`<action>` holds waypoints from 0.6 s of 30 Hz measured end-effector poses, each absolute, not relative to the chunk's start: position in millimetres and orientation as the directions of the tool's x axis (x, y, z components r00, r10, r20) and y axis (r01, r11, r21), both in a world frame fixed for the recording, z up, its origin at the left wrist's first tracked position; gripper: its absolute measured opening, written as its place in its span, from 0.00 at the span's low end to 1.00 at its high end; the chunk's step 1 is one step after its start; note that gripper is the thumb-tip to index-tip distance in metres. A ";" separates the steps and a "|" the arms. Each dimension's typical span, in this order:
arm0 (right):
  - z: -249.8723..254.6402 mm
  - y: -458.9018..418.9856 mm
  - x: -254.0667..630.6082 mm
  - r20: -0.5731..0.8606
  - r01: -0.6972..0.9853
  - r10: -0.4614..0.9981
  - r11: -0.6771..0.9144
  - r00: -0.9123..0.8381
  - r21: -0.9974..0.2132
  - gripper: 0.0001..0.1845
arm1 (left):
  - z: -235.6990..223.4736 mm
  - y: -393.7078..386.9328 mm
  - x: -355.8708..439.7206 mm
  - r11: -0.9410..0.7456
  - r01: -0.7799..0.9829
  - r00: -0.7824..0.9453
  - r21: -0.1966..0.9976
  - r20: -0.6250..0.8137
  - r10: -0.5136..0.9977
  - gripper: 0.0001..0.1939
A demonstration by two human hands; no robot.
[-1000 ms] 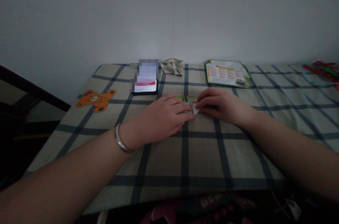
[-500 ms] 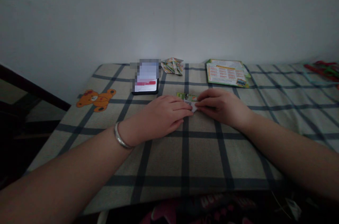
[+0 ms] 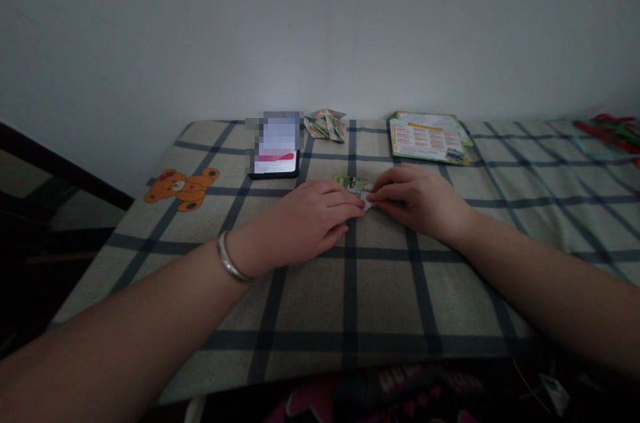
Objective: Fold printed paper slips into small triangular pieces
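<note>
A small folded piece of printed paper (image 3: 356, 184), green with a white underside, lies on the checked cloth (image 3: 310, 289) between my hands. My left hand (image 3: 310, 219), with a silver bangle on the wrist, rests on the cloth with its fingertips pinching the paper's near edge. From the right, my right hand (image 3: 417, 199) pinches the same paper with fingers pressed together. Most of the paper is hidden under my fingers.
A lit phone (image 3: 275, 153) lies behind my left hand. A small heap of folded printed papers (image 3: 326, 125) and a stack of printed sheets (image 3: 427, 138) lie by the wall. Red and green sticks (image 3: 613, 131) lie far right. An orange bear print (image 3: 181, 187) marks the cloth's left.
Both hands have drawn slightly closer over the paper and my left fingers have curled in; the white corner showing between them has shrunk.
</note>
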State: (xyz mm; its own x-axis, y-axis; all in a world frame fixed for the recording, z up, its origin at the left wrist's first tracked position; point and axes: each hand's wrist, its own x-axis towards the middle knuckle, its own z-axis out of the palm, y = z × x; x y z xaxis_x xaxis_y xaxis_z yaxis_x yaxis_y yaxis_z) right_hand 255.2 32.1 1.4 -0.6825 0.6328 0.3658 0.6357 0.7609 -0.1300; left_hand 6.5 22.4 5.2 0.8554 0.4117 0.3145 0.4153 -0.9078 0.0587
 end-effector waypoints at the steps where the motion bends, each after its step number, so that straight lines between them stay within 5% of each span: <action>1: 1.4 32.4 255.2 0.362 0.635 0.634 0.761 -0.683 -0.134 0.11 | 4.8 22.1 6.6 -0.905 0.421 0.853 0.062 0.311 0.419 0.17; 18: 2.6 28.5 254.6 0.407 0.641 0.610 0.764 -0.680 -0.074 0.10 | 5.1 13.0 14.3 -0.877 0.479 0.842 -0.032 0.299 0.449 0.14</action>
State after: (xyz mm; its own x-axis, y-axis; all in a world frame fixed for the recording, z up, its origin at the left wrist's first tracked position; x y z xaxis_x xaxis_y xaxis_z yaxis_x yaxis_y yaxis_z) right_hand 254.6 28.5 2.6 -0.6802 0.6096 0.4071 0.6407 0.7642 -0.0739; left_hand 14.3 13.0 5.1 0.8419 0.4491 0.2991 0.4791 -0.8772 -0.0317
